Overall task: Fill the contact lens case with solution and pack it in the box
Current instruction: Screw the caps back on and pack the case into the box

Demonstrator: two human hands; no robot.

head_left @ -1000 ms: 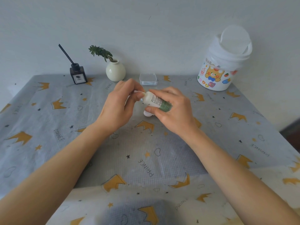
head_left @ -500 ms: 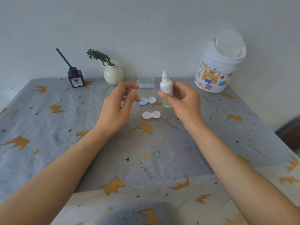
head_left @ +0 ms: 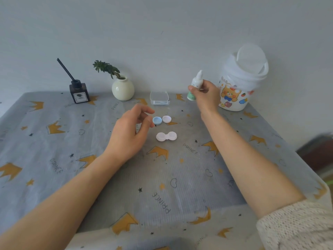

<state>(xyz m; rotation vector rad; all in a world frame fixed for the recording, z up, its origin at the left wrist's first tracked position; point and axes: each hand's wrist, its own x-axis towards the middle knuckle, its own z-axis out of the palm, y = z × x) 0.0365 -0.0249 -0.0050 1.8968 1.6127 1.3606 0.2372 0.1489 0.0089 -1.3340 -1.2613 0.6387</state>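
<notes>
Since the earlier frame, the right hand (head_left: 205, 95) has carried the solution bottle (head_left: 195, 85) away from the middle of the desk (head_left: 54, 150) toward its far right corner, and now holds it upright near the white cartoon-bear tub (head_left: 237, 91). Its grip is clamped on the bottle, fingers curled round the body, nozzle up. The left hand (head_left: 131, 132) has drifted little; it hovers over the desk middle with its grip apart, fingers loosely curled and holding nothing, fingertips just beside the blue cap (head_left: 157, 120). A white cap (head_left: 166, 119) lies touching or just beside the blue one. The contact lens case (head_left: 166, 136) sits open on the desk, near the caps on their near side. The clear box (head_left: 159, 98) stands at the far edge, between the cream vase (head_left: 122, 89) and the bottle. A reed diffuser (head_left: 79, 92) stands toward the far left corner.
</notes>
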